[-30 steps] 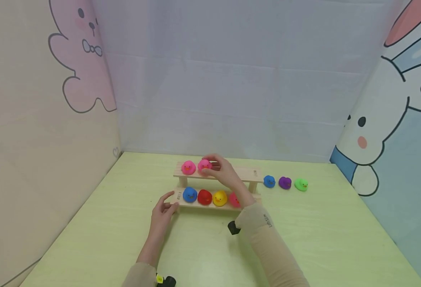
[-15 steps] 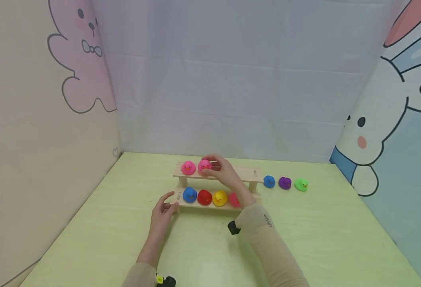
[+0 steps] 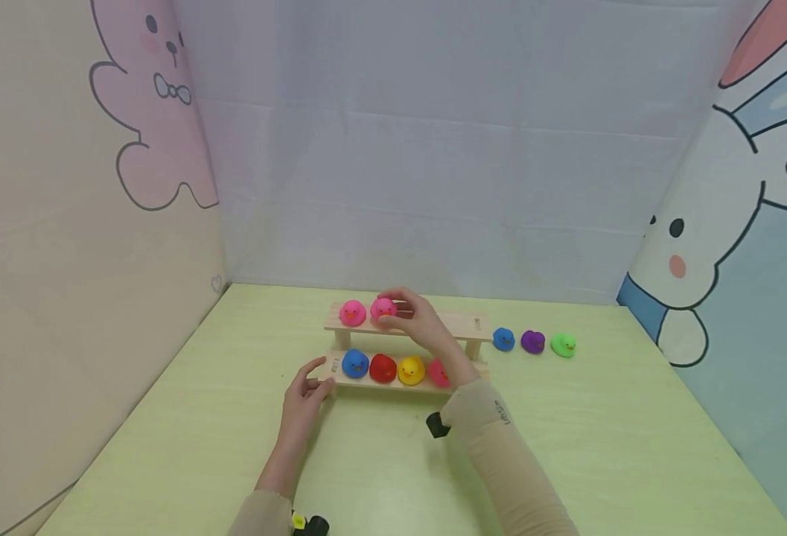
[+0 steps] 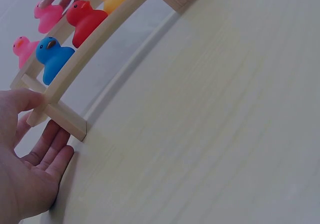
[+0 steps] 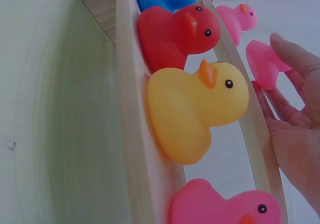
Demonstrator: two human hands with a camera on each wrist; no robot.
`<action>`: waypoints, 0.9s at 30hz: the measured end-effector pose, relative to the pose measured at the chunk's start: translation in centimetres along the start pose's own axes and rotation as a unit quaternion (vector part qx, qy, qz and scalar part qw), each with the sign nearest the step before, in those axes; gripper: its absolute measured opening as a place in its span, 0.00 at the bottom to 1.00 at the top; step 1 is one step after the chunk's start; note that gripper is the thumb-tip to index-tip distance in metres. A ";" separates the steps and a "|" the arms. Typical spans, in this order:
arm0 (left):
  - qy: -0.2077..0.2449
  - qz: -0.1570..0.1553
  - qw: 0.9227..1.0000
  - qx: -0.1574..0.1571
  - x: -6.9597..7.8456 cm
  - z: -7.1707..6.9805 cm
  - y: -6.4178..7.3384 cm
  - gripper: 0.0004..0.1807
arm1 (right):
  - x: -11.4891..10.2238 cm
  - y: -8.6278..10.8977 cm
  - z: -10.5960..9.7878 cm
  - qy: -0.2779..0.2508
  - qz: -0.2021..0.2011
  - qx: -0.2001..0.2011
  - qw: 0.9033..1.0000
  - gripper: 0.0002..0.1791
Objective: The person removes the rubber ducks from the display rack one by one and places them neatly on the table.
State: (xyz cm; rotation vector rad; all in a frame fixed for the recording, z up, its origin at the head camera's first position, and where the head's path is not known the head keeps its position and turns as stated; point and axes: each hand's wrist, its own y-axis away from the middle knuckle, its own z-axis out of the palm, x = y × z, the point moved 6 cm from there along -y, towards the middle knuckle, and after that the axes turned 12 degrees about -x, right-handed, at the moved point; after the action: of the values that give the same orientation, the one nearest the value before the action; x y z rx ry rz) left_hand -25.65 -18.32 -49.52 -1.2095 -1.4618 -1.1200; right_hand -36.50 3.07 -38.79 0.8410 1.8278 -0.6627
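A two-tier wooden shelf point(image 3: 460, 326) bears several rubber ducks. My left hand point(image 3: 302, 398) grips the left end of its lower board, thumb on top and the fingers below, as the left wrist view shows. On the upper board, my right hand point(image 3: 425, 327) holds a pink duck point(image 5: 262, 66) between thumb and fingers. Left of that duck sits another pink duck point(image 3: 352, 313). Along the lower board stand a blue duck point(image 3: 355, 364), a red duck point(image 3: 383, 368), a yellow duck point(image 3: 411, 370) and a third pink duck point(image 3: 438, 373), partly hidden behind my right forearm.
Right of the shelf, a smaller-looking blue duck point(image 3: 503, 339), a purple duck point(image 3: 532, 342) and a green duck point(image 3: 564, 345) stand in a row on the pale green table point(image 3: 601, 447). A white cloth point(image 3: 433, 149) hangs behind, with printed cartoon cloths at both sides.
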 end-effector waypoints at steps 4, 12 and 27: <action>0.003 -0.003 1.000 -0.005 -0.1 -0.1 -0.1 0.28 | 0.0 0.0 0.0 -0.001 -0.004 -0.001 1.000 0.24; 0.001 -0.003 1.000 -0.005 0.0 0.0 0.0 0.27 | 0.0 0.0 0.0 -0.002 -0.005 0.002 1.000 0.24; -0.002 0.007 1.000 0.003 0.3 0.0 0.3 0.26 | 0.2 -0.1 0.0 0.000 -0.005 -0.002 1.000 0.23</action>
State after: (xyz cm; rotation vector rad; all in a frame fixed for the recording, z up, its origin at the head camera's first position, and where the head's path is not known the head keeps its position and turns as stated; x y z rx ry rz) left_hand -25.34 -18.22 -49.19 -1.2172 -1.4572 -1.1019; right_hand -36.66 3.02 -38.94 0.8294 1.8332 -0.6655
